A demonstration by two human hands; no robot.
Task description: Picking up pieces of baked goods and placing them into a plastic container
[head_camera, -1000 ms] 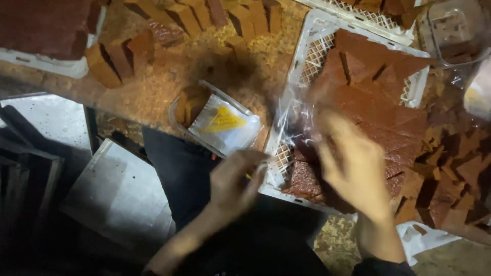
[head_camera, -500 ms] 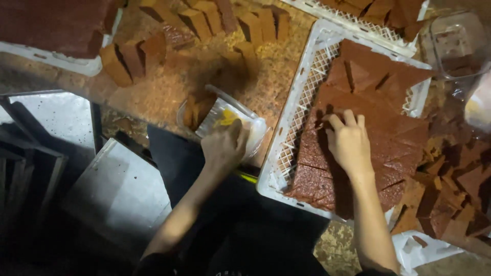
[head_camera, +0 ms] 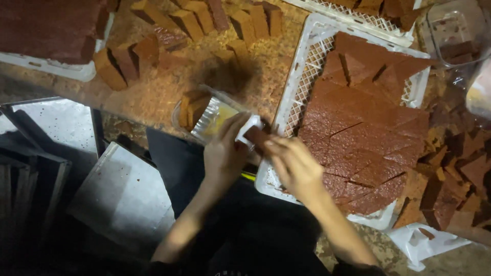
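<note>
Left hand: my left hand [head_camera: 222, 153] grips the near edge of a clear plastic container [head_camera: 217, 115], fingers curled around it.
Right hand: my right hand [head_camera: 294, 163] pinches a brown cake piece [head_camera: 257, 137] at the container's mouth.
Container: it lies on the crumb-strewn table [head_camera: 153, 92], holding cake blocks.
Tray: a white lattice tray [head_camera: 296, 82] of cut brown slab sits just right.

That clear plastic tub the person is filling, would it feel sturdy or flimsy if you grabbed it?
Probably flimsy: the clear plastic tub looks thin-walled, and the left hand steadies its rim. It already lies tilted at the counter's edge, so a push might tip it. The few brown blocks inside likely add some weight.
</note>
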